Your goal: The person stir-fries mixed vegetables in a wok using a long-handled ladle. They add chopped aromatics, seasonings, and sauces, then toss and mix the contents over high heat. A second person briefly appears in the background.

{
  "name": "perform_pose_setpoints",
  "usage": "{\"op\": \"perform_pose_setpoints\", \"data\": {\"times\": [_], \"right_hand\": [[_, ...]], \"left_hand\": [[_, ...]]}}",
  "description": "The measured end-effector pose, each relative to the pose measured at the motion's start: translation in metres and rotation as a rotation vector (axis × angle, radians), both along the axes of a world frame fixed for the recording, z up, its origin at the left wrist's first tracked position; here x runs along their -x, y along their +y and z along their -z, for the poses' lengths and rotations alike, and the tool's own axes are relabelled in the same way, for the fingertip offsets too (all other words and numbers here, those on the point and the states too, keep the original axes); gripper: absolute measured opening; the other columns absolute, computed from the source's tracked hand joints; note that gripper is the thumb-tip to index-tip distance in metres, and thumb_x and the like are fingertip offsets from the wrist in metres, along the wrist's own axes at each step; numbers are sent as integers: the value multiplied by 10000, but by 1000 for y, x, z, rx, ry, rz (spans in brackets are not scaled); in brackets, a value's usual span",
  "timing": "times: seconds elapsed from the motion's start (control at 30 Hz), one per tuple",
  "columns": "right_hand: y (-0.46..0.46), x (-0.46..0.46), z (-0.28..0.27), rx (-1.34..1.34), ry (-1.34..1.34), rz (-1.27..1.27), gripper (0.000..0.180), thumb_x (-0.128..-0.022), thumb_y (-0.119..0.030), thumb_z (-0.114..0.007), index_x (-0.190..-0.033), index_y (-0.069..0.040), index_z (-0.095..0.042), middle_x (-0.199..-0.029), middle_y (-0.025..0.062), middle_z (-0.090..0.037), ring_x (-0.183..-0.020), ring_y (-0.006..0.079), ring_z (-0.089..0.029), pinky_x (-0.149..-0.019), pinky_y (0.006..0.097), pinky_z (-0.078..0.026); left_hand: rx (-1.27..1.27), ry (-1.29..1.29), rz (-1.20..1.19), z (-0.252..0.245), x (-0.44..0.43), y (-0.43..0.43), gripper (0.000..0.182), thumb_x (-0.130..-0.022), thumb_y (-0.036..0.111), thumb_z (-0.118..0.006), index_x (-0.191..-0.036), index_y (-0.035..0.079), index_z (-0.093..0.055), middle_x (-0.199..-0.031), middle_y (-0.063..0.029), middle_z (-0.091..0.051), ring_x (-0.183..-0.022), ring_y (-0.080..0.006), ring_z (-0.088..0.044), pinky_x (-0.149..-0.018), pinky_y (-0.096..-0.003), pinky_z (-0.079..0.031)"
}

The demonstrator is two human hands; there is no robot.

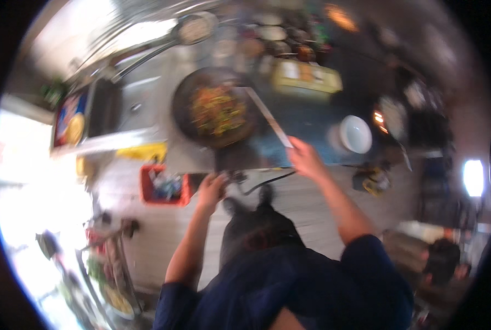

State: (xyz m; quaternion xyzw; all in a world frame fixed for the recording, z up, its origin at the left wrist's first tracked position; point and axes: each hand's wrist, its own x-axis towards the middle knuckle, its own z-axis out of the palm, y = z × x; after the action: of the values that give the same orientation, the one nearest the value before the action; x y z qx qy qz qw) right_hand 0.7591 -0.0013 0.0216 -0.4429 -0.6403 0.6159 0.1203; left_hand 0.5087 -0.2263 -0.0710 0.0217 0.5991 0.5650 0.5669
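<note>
A dark wok (183,119) sits on the metal counter with chopped, mixed-colour food (218,109) in it, orange, green and yellow. My left hand (212,189) is closed around the end of the wok's handle (222,161) at the counter's front edge. My right hand (305,159) grips the pale, flat handle of a long cooking utensil (270,117). This handle slants up and left to the wok's right side, where blur hides the utensil's head. A white bowl (356,134) stands to the right of my right hand, near the counter edge.
A metal sink (140,107) lies left of the wok. Behind are a long-handled strainer or pan (194,29), a yellow-green container (307,78) and several seasoning pots (274,35). A flame (379,120) shows at right. A red crate (165,198) is below the counter; a person (443,260) is at lower right.
</note>
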Motion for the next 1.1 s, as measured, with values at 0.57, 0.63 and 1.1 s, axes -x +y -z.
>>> {"op": "perform_pose_setpoints", "data": {"times": [0.57, 0.63, 1.1], "right_hand": [[-14, -75, -102, 18, -242, -397, 475, -1006, -184, -618, -1471, -95, -571, -730, 3, -612, -587, 79, -521, -522, 281, -418], [-16, -90, -120, 477, -251, -262, 484, -1030, -176, -578, -1500, -76, -525, -693, -38, -525, -579, 52, -462, -487, 260, -377], [-69, -19, -26, -533, -147, -221, 436, -982, -153, -629, -1403, -45, -597, -984, 197, -737, -836, 355, -715, -769, 405, -542]], "left_hand": [[25, -320, -57, -70, -65, -21, 178, -963, 126, -680, -881, 63, -536, -676, -55, -551, -524, -168, -564, -462, -336, -492], [-7, -210, 16, -78, -65, -15, 160, -961, 136, -654, -864, 60, -551, -664, -38, -548, -508, -170, -551, -452, -334, -474], [-61, -5, 218, -21, -53, -82, 141, -930, 137, -656, -933, 34, -559, -636, -59, -564, -490, -165, -548, -460, -310, -458]]}}
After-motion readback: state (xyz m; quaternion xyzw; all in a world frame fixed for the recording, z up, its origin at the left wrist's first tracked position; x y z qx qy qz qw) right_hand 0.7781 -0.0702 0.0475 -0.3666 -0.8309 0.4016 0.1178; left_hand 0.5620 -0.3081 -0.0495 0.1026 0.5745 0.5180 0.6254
